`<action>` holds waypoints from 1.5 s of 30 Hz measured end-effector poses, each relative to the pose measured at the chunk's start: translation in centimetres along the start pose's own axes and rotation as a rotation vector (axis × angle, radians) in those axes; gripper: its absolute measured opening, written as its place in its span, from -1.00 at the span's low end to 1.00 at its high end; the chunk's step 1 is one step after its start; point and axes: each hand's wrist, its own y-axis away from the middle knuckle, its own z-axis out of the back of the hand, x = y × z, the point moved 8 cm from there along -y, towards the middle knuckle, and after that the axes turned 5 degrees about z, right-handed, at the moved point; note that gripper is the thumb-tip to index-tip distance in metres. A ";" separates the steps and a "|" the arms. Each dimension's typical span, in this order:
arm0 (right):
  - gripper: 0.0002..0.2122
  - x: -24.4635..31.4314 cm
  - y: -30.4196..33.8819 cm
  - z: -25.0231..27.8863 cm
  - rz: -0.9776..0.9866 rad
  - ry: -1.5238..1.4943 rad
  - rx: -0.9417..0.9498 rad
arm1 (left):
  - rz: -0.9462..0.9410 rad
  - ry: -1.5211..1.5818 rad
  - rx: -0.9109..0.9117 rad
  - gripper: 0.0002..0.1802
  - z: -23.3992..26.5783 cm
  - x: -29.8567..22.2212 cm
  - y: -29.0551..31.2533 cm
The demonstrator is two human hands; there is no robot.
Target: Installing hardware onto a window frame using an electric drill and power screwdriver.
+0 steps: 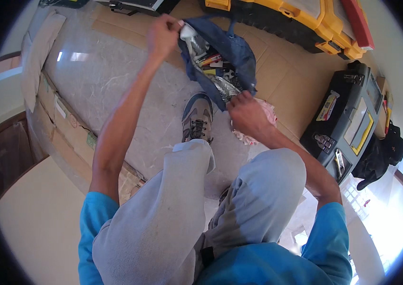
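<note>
A dark blue cloth bag (242, 50) with a silvery lining lies with its mouth spread apart in front of my shoe. Inside it I see several small tools and items, among them red and yellow ones (209, 60); most are too small to name. My left hand (164, 37) pinches the bag's rim at its far left corner. At the near right end, my right hand (248, 113) has its fingers closed on the opposite edge of the bag. A pink and white patterned cloth (264, 112) lies partly under my right hand.
Brown cardboard (282, 78) covers part of the grey floor (92, 80). A yellow and black toolbox (277, 16) stands beyond the bag. To the right is a black and grey toolbox (339, 118), with a black bag (377, 156) beside it. Flattened cardboard (63, 123) leans at left.
</note>
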 end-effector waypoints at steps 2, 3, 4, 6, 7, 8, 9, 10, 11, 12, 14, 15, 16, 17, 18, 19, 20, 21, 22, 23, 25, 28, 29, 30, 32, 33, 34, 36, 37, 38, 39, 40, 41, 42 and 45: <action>-0.78 -1.0 -0.7 1.0 -0.071 -0.036 -0.017 | -0.217 -0.121 -0.169 -0.75 -0.9 -0.6 2.5; -0.70 -2.1 -0.8 1.9 -0.092 -0.094 -0.044 | -0.217 -0.024 -0.187 -0.83 -1.8 -1.9 4.2; -0.62 -3.0 -0.8 2.8 -0.113 -0.155 -0.071 | -0.211 -0.011 -0.173 -0.83 -2.2 -3.4 5.6; -0.56 -3.9 -2.3 3.2 -0.066 -0.230 -0.031 | -0.789 -0.448 -0.211 -0.85 -2.9 -9.2 9.5; -0.56 -4.1 -3.2 4.1 -0.092 -0.251 -0.085 | -0.783 -0.450 -0.210 -0.85 -3.3 -9.4 9.6; -0.56 -4.7 -3.9 4.7 -0.121 -0.271 -0.138 | -0.815 -0.504 -0.079 -0.81 -4.8 -9.5 9.8; -0.58 -5.4 -4.5 5.0 -0.105 -0.227 -0.208 | -0.846 -0.558 0.053 -0.76 -6.0 -9.4 10.0; -0.58 -5.2 -4.7 4.8 -0.099 -0.222 -0.205 | -0.841 -0.557 0.045 -0.76 -6.2 -8.6 9.1; -0.66 -4.9 -4.7 5.4 -0.084 -0.090 -0.282 | -0.801 -0.678 0.060 -0.73 -7.2 -7.1 7.3; -0.72 -4.6 -4.5 5.6 -0.069 0.035 -0.354 | -0.754 -0.797 0.084 -0.69 -8.1 -5.4 5.8; -0.75 -4.7 -4.2 1.5 -0.095 -0.038 0.017 | -0.598 -0.849 0.134 -0.68 -7.9 -4.2 2.8; -0.77 -4.6 -3.3 -1.8 -0.119 -0.100 0.390 | -0.441 -0.891 0.177 -0.66 -7.7 -2.7 1.2; -0.77 -4.1 -4.1 -1.3 -0.099 -0.096 0.388 | -0.427 -0.904 0.167 -0.66 -7.7 -0.7 0.1; -0.79 -2.9 -5.4 -1.0 -0.050 -0.131 0.458 | -0.524 -0.984 0.043 -0.34 -7.1 1.7 -0.4; -0.81 -2.4 -6.2 -1.0 -0.023 -0.168 0.537 | -0.634 -1.044 -0.067 0.10 -7.0 2.8 -0.2; -0.82 -3.9 -5.9 -1.2 -0.036 -0.165 0.564 | -0.652 -1.008 -0.058 0.10 -8.0 0.6 0.4; -0.82 -5.4 -5.3 -1.6 -0.070 -0.168 0.577 | -0.618 -0.780 0.076 -0.36 -8.5 -1.0 1.2; -0.81 -6.4 -5.7 -0.8 -0.097 -0.169 0.453 | -0.569 -0.579 0.196 -0.67 -7.5 -2.8 2.0; -0.79 -6.6 -6.7 0.3 -0.103 -0.172 0.326 | -0.561 -0.592 0.191 -0.67 -6.2 -3.7 2.7; -0.79 -6.7 -7.3 0.4 -0.092 -0.173 0.325 | -0.678 -0.551 0.171 -0.68 -5.5 -5.5 3.9; -0.65 -8.5 -8.6 3.8 -0.174 -0.202 -0.080 | -0.796 -0.504 0.154 -0.70 -4.5 -7.3 5.8; -0.61 -11.1 -10.2 1.7 -0.253 -0.194 -0.049 | -0.852 -0.454 0.049 -0.74 -3.2 -8.0 7.7; -0.61 -11.5 -10.0 1.3 -0.256 -0.192 -0.046 | -0.759 -0.317 0.035 -0.76 -2.7 -7.3 7.7; -0.62 -11.2 -9.9 1.3 -0.232 -0.154 -0.048 | -0.657 -0.187 0.023 -0.76 -2.2 -6.5 7.9; -0.63 -10.9 -9.2 1.1 -0.213 -0.116 -0.042 | -0.515 -0.187 0.144 -0.73 -3.8 -5.2 8.5; -0.65 -10.2 -8.9 0.8 -0.181 -0.146 0.004 | -0.380 -0.192 0.258 -0.70 -4.8 -3.9 8.5; -0.67 -9.5 -8.6 0.4 -0.150 -0.176 0.051 | -0.380 -0.190 0.257 -0.70 -5.1 -3.3 8.4; -0.69 -7.9 -7.5 1.2 -0.034 0.000 -0.006 | -0.489 -0.461 0.352 -0.68 -7.2 -2.1 7.9; -0.71 -6.3 -7.1 1.5 0.093 0.168 -0.066 | -0.482 -0.461 0.351 -0.68 -7.1 -2.1 6.6; -0.71 -5.5 -6.7 1.2 0.100 0.166 -0.063 | -0.429 -0.419 0.375 -0.68 -7.0 -2.0 4.6; -0.73 -4.9 -6.0 0.2 0.118 0.191 0.033 | -0.375 -0.372 0.402 -0.68 -7.2 -2.0 3.0; -0.75 -4.3 -5.8 -0.3 0.140 0.217 0.126 | -0.392 -0.393 0.415 -0.67 -7.7 -2.8 2.1; -0.75 -4.1 -6.2 0.1 0.148 0.216 0.128 | -0.408 -0.415 0.428 -0.66 -8.5 -3.5 1.7; -0.75 -4.8 -6.6 0.0 0.052 0.137 0.308 | -0.401 -0.415 0.427 -0.66 -9.4 -3.6 1.5; -0.79 -7.7 -7.5 1.2 -0.056 -0.038 0.313 | -0.398 -0.339 0.367 -0.64 -11.1 -5.0 1.2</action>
